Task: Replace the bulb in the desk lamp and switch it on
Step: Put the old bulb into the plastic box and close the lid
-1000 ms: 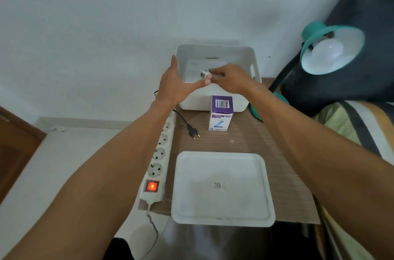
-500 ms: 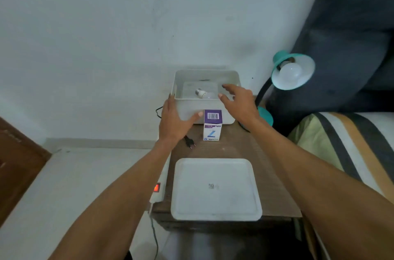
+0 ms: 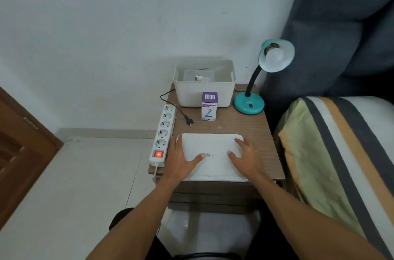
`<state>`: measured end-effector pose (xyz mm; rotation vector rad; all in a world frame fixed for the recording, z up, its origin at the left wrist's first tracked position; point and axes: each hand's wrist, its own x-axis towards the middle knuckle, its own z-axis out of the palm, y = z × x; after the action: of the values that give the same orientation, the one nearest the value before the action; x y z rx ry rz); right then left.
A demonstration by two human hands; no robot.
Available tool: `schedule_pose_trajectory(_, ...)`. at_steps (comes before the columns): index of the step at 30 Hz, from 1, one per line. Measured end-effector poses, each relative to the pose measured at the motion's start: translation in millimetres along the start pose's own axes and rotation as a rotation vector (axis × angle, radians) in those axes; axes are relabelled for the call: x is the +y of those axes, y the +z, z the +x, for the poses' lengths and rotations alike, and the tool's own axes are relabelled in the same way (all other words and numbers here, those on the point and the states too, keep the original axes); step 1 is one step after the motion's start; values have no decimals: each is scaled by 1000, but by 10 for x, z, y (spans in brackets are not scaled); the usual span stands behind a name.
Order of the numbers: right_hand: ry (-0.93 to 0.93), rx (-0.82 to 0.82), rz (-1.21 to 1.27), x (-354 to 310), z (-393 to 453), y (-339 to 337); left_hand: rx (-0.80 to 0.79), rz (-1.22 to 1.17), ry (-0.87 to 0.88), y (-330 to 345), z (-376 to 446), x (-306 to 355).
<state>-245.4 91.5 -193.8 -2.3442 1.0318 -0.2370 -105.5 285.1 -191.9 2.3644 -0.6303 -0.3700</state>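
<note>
A teal desk lamp [image 3: 248, 103] stands at the table's back right, and a white bulb [image 3: 274, 56] sits in its shade. Its black plug [image 3: 189, 121] lies loose on the wooden table [image 3: 249, 129]. A second bulb [image 3: 200, 78] lies inside the white bin [image 3: 204, 94] at the back. A purple and white bulb box [image 3: 209, 106] stands upright in front of the bin. A white lid [image 3: 213, 144] lies flat at the table's front. My left hand [image 3: 181, 160] rests open on its left edge, thumb on top. My right hand [image 3: 245, 157] lies open on its right side.
A white power strip [image 3: 165, 129] with a lit red switch [image 3: 158, 154] runs along the table's left edge. A striped bed [image 3: 341, 153] and a dark headboard [image 3: 341, 36] close off the right. A brown door [image 3: 17, 146] is at the left, the wall behind.
My right hand has let the bulb go into the bin. Both hands have drawn back from the bin to the lid at the front. The camera has pulled back.
</note>
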Motion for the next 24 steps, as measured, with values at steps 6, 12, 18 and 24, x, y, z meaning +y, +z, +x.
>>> schedule_pose_trajectory(6,-52,-18,-129,204,-215,222,-6,155,40,118,-222,-127)
schedule_pose_trajectory(12,-33,89,-130,205,-248,252,85,171,10,204,-233,-43)
schedule_pose_trajectory(18,60,141,6,136,-199,299,129,153,-37,270,-180,2)
schedule_pose_trajectory(24,123,193,189,-30,-180,225,172,8,-82,238,-150,25)
